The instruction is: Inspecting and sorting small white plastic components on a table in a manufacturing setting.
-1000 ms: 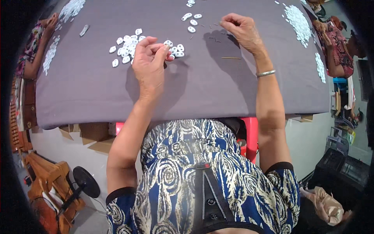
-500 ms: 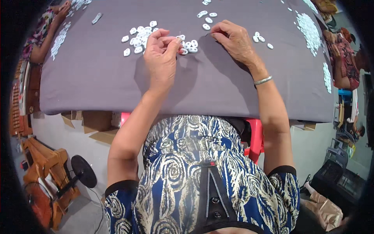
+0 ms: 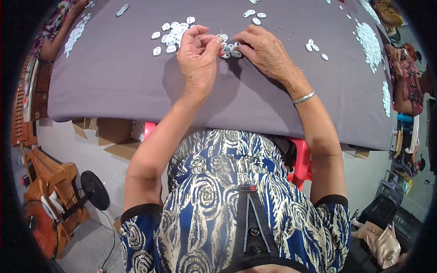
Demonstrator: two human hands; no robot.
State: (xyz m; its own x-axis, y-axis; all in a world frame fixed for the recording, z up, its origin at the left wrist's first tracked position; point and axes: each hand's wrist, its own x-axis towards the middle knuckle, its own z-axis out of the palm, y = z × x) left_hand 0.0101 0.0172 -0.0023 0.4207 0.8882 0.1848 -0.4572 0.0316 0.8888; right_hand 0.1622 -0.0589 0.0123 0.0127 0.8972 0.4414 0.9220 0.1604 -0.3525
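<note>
My left hand [image 3: 196,57] pinches one small white piece [image 3: 221,38] over the grey-clothed surface [image 3: 114,86]; my right hand [image 3: 266,52] rests curled on the cluster [image 3: 230,50]. Best I keep fingertips close, lifting singly.

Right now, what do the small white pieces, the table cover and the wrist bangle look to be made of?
White pieces: likely plastic, smooth, slightly glossy, uniform moulded ovals; too small to be sure. Table cover: grey cloth, matte, draping over the edge. Bangle on the right hand's wrist: silvery metal by its shine.
</note>
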